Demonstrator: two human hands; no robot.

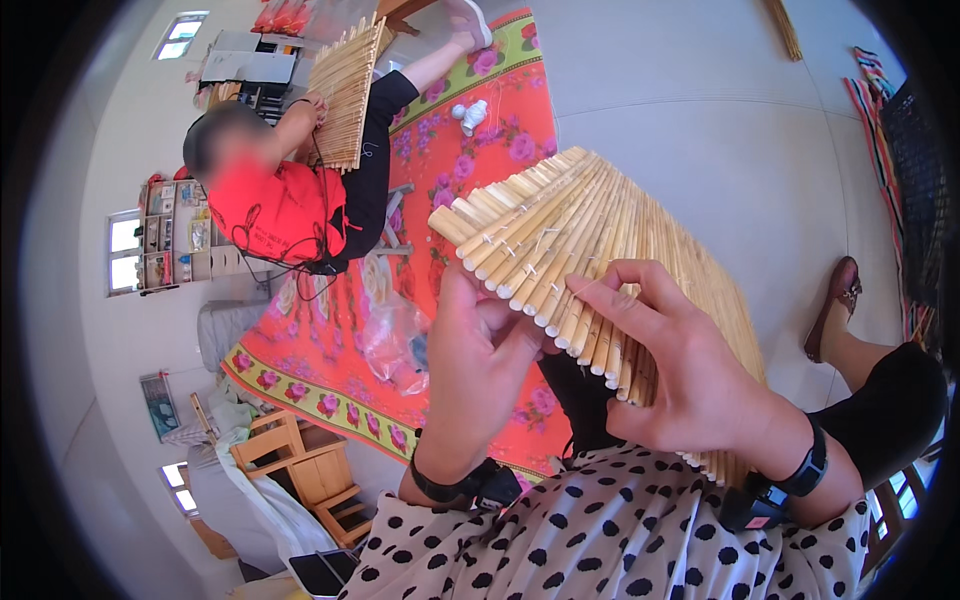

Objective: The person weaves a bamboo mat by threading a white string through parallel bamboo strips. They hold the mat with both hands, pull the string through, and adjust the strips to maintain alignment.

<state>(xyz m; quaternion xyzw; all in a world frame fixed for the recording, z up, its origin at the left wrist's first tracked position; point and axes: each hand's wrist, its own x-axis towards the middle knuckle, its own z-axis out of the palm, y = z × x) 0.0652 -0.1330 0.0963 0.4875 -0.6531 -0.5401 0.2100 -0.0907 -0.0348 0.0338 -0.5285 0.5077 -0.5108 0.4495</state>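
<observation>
A fan-shaped mat of pale straw-coloured stalks [650,240], held together by light thread stitches near its edge, lies tilted across my lap. My left hand [475,365] grips the cut ends at its near left edge, some fingertips hidden underneath. On the mat's upper face, my right hand [690,370] has its fingers bent, one fingertip pressing beside the stitches and the rest closing around the stalk ends. Whether a needle or thread is between those fingers is too small to make out.
A red floral floor mat [470,190] bears a white cone of thread [469,117] and a clear plastic bag [395,345]. At far left, a seated person in red [285,205] holds a similar stalk mat [343,95]. A wooden chair [300,460] stands at lower left.
</observation>
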